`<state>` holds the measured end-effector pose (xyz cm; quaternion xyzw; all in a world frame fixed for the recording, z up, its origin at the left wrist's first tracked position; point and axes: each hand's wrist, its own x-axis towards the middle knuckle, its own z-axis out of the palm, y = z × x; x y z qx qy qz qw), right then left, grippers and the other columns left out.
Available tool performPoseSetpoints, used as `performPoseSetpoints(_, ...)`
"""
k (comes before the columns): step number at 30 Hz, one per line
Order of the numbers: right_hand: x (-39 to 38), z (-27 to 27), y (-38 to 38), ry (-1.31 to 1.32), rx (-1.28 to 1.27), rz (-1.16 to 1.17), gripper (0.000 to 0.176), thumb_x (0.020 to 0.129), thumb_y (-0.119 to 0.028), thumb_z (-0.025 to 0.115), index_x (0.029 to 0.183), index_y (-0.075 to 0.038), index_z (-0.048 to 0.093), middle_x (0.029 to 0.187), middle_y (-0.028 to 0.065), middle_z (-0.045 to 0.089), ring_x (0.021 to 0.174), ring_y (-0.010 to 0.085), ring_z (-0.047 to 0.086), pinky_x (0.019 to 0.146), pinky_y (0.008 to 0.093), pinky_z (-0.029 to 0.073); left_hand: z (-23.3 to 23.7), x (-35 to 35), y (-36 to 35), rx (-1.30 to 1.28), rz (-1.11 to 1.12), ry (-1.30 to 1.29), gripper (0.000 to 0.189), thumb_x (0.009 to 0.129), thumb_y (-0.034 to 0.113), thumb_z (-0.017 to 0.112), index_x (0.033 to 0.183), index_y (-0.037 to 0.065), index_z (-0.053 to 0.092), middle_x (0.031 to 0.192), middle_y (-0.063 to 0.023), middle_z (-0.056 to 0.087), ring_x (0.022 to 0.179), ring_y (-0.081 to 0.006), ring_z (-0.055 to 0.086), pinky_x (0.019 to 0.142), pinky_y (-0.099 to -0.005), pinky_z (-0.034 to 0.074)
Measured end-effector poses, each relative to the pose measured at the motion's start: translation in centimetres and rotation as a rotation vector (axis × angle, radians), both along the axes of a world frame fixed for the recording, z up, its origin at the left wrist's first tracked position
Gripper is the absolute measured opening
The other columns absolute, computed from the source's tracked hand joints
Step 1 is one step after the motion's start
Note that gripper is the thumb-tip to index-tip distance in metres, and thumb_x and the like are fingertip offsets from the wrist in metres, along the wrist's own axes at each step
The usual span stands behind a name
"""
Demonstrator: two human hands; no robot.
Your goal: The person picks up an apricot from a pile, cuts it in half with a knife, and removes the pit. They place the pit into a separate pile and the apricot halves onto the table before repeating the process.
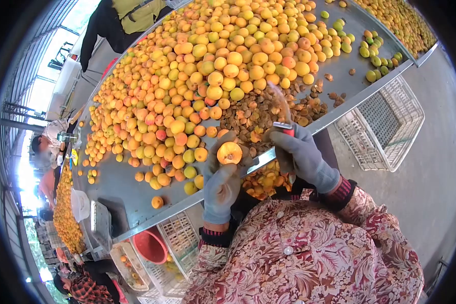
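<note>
My left hand, in a grey glove, is closed around a cut apricot whose round orange face is turned up. My right hand, gloved too, grips a knife with a red part by the blade. Its thin curved blade points up and away over the table and is partly blurred. The knife is apart from the fruit. Beyond both hands lies a heap of brown apricot pits at the edge of the metal table. Below the edge, between my forearms, are orange apricot pieces.
A big pile of whole apricots covers much of the table. Greener ones sit at the right edge. A white crate stands on the floor at right. A red bucket and more crates are below left. Other people are at left.
</note>
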<state>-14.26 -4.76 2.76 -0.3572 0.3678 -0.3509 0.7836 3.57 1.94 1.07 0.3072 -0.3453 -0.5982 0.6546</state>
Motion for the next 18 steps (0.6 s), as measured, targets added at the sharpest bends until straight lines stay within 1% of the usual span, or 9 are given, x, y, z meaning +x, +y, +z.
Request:
performPoseSetpoints(1, 0.0, 0.7, -0.3, -0.017, 0.003, -0.015, 0.013, 0.084, -0.016, 0.058, 0.088, -0.003, 0.058, 0.052, 0.0002, 0.049, 0.035, 0.0063, 0.041, 0.032, 0.0203, 0.032, 0.0, 0.1, 0.0, 0.021, -0.053, 0.067, 0.055, 0.08, 0.014, 0.053, 0.13, -0.003, 0.034, 0.106, -0.0148, 0.055, 0.101, -0.0247, 0.055, 0.09, -0.0393, 0.045)
performPoseSetpoints(3, 0.4, 1.6, -0.6, -0.096, 0.001, -0.03, 0.013, 0.083, -0.015, 0.059, 0.088, -0.003, 0.059, 0.052, -0.001, 0.048, 0.035, 0.0058, 0.041, 0.032, 0.0202, 0.032, -0.2, 0.1, 0.0, 0.008, -0.049, 0.055, 0.054, 0.081, 0.015, 0.051, 0.129, -0.002, 0.035, 0.107, -0.0137, 0.054, 0.101, -0.0235, 0.055, 0.089, -0.0386, 0.045)
performPoseSetpoints(6, 1.4, 1.6, -0.9, -0.086, 0.006, 0.136, 0.016, 0.083, -0.018, 0.061, 0.088, -0.003, 0.059, 0.053, -0.0023, 0.049, 0.037, 0.0051, 0.042, 0.032, 0.0193, 0.031, 0.0, 0.0, 0.1, 0.02, -0.017, 0.026, 0.051, 0.082, 0.017, 0.049, 0.127, -0.002, 0.035, 0.109, -0.0117, 0.052, 0.101, -0.0213, 0.054, 0.087, -0.0364, 0.045)
performPoseSetpoints(7, 2.0, 1.2, -0.6, -0.087, 0.006, 0.137, 0.016, 0.083, -0.018, 0.061, 0.088, -0.003, 0.059, 0.053, -0.0023, 0.049, 0.037, 0.0051, 0.042, 0.032, 0.0193, 0.031, 0.1, 0.0, 0.2, 0.04, 0.008, 0.008, 0.051, 0.082, 0.019, 0.047, 0.127, -0.002, 0.035, 0.111, -0.0107, 0.051, 0.102, -0.0203, 0.053, 0.086, -0.0348, 0.045)
performPoseSetpoints(9, 3.1, 0.3, 0.0, 0.06, 0.033, 0.157, 0.019, 0.084, -0.023, 0.061, 0.085, -0.004, 0.059, 0.054, -0.0016, 0.052, 0.038, 0.0054, 0.044, 0.033, 0.0189, 0.031, 0.5, 0.1, 0.2, 0.084, -0.006, -0.008, 0.047, 0.083, 0.019, 0.046, 0.124, -0.002, 0.037, 0.112, -0.0109, 0.051, 0.102, -0.0195, 0.053, 0.086, -0.0334, 0.044)
performPoseSetpoints(11, 3.3, -0.7, 0.0, 0.058, -0.007, 0.211, 0.022, 0.085, -0.026, 0.06, 0.083, -0.005, 0.058, 0.056, -0.0003, 0.055, 0.039, 0.0056, 0.046, 0.033, 0.0185, 0.032, 0.7, 0.1, 0.1, 0.127, -0.022, -0.026, 0.043, 0.084, 0.018, 0.044, 0.122, -0.002, 0.04, 0.113, -0.011, 0.051, 0.102, -0.0188, 0.053, 0.086, -0.0319, 0.044)
performPoseSetpoints(14, 3.6, -0.5, 0.4, -0.018, 0.007, 0.173, 0.022, 0.085, -0.027, 0.06, 0.085, -0.004, 0.057, 0.057, 0.0007, 0.056, 0.038, 0.0056, 0.047, 0.033, 0.0181, 0.033, 0.6, -0.5, -0.3, 0.106, 0.033, -0.148, 0.036, 0.087, 0.016, 0.04, 0.117, -0.003, 0.047, 0.115, -0.0117, 0.051, 0.103, -0.0176, 0.051, 0.089, -0.0301, 0.042)
performPoseSetpoints(16, 3.9, -0.5, 0.5, -0.081, -0.019, 0.097, 0.023, 0.086, -0.026, 0.059, 0.088, -0.003, 0.056, 0.057, 0.0015, 0.057, 0.038, 0.0057, 0.047, 0.033, 0.0182, 0.034, 0.0, -1.1, -0.9, 0.05, 0.263, -0.454, 0.04, 0.093, 0.023, 0.033, 0.118, -0.004, 0.048, 0.116, -0.0142, 0.052, 0.104, -0.0192, 0.053, 0.088, -0.031, 0.044)
performPoseSetpoints(18, 4.1, -0.2, 0.9, -0.049, -0.016, 0.07, 0.023, 0.086, -0.025, 0.059, 0.089, -0.003, 0.055, 0.057, 0.0021, 0.057, 0.038, 0.0059, 0.047, 0.033, 0.0185, 0.034, -0.7, -1.2, -0.9, 0.048, 0.312, -0.444, 0.04, 0.094, 0.023, 0.032, 0.118, -0.004, 0.048, 0.115, -0.014, 0.052, 0.104, -0.0189, 0.052, 0.089, -0.0305, 0.043)
